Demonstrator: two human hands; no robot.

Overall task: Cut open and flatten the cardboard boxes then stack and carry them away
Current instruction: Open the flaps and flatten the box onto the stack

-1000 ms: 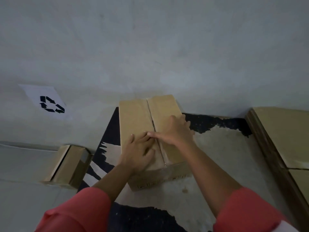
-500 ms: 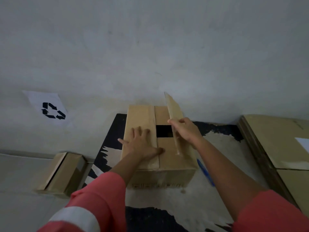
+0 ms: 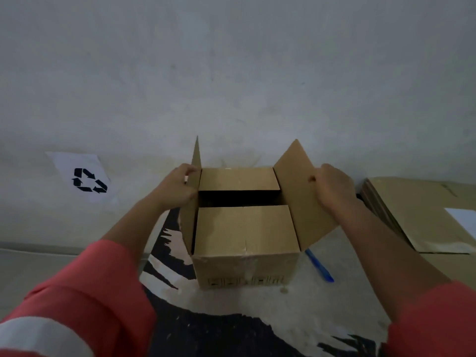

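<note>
A brown cardboard box [image 3: 244, 264] stands on the floor in front of me, its two long top flaps lifted. My left hand [image 3: 177, 186] grips the left flap [image 3: 192, 215], which stands nearly upright. My right hand [image 3: 332, 186] grips the right flap [image 3: 301, 194], thumb over its inner face, and holds it tilted outward. The two inner flaps lie flat with a dark gap between them. A blue cutter [image 3: 319, 266] lies on the floor just right of the box.
A stack of flattened cardboard [image 3: 412, 215] lies at the right by the wall. A white sheet with a black recycling symbol [image 3: 87, 180] is on the wall at the left. The floor under the box is patchy black and pale.
Both long flaps have swung up and outward. My left hand left the flat left flap top and now holds that flap raised. My right hand pulled its flap further right.
</note>
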